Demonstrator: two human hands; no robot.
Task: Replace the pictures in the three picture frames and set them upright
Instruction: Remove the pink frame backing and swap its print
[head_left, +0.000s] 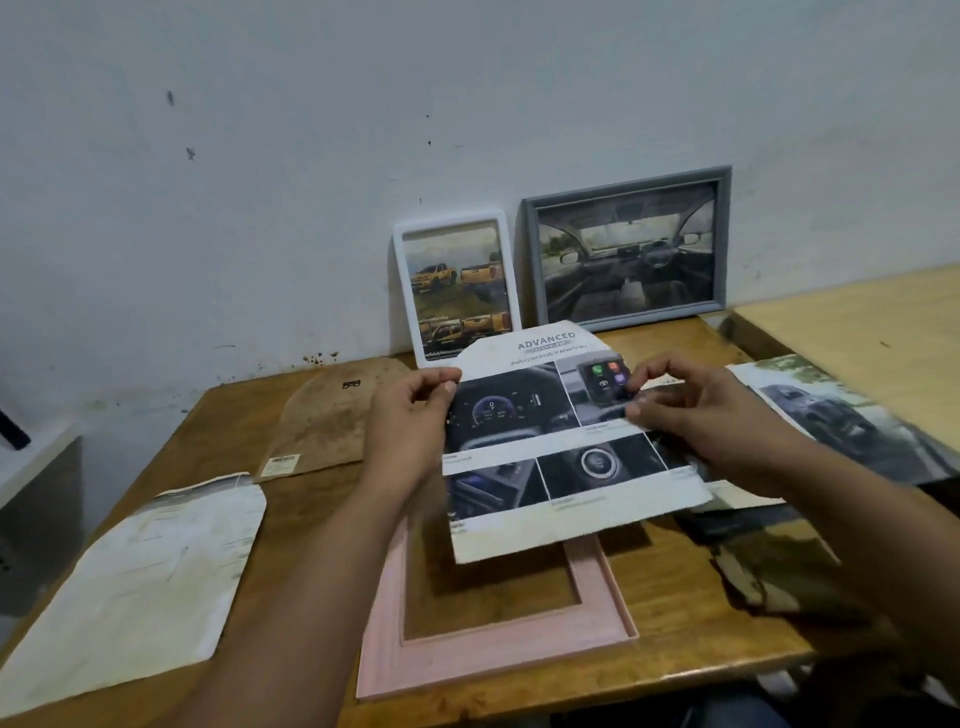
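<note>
Pink frame (498, 649) lower centre, flat, empty. Left hand (410, 415) and right hand (696, 405) pinching printed sheet (550, 467) above. Third frame in hand; next: lower sheet squarely into opening.

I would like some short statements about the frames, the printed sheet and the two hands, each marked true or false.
1. Both hands, left hand and right hand, hold the printed sheet. True.
2. The pink frame stands upright against the wall. False: it lies flat on the table, under the sheet.
3. The white frame and the grey frame stand against the wall. True.
4. The grey frame is empty. False: it shows a car interior.
</note>
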